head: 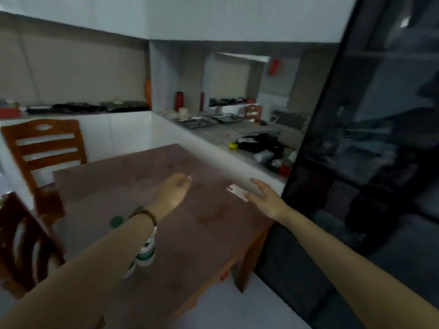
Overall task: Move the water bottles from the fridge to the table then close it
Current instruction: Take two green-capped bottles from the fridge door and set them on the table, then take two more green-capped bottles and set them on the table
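The picture is motion-blurred. A water bottle [145, 254] with a green and white label stands on the brown table [133, 186], mostly hidden behind my left forearm. A green cap-like blur [116, 221] shows just above that forearm. My left hand [175, 189] hovers over the middle of the table, fingers loosely curled, nothing in it. My right hand [262, 198] is spread open near the table's right edge, just left of the fridge [380, 138]. The fridge has a tall dark glass front that fills the right side. I cannot make out what is behind the glass.
A white phone [237, 192] lies on the table beside my right hand. Wooden chairs stand at the far left [45, 143] and near left [21, 245]. A grey counter [213, 136] behind the table carries metal trays and clutter.
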`<action>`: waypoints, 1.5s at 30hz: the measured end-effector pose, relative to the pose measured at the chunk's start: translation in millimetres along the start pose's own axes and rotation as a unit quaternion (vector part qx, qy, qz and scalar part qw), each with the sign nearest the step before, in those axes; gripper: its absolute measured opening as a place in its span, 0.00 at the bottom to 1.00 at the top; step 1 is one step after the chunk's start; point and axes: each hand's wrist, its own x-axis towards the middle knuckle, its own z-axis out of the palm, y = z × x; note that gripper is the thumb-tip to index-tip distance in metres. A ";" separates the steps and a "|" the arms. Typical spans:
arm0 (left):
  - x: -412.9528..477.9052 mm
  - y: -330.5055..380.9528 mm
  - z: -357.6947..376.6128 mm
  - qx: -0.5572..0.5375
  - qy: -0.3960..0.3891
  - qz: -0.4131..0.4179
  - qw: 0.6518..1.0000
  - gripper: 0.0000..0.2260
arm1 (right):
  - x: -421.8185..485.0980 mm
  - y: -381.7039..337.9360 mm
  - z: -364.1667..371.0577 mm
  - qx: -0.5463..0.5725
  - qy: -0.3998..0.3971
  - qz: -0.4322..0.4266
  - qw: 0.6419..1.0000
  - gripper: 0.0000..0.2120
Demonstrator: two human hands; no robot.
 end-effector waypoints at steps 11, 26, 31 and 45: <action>-196.9 193.7 153.0 -0.031 -0.291 0.253 0.922 0.22 | -381.4 -17.9 -188.5 -0.225 0.358 0.154 0.893 0.26; -611.1 456.4 223.6 -0.186 -0.340 0.616 0.686 0.15 | -795.5 -51.4 -308.9 -0.365 0.445 0.312 0.756 0.28; -708.3 495.2 300.4 -0.075 -0.391 0.602 0.692 0.18 | -916.0 -8.5 -344.2 -0.352 0.389 0.402 0.750 0.32; -851.3 633.8 520.0 0.016 -0.415 0.614 0.671 0.23 | -1073.3 139.2 -506.2 -0.305 0.484 0.442 0.692 0.32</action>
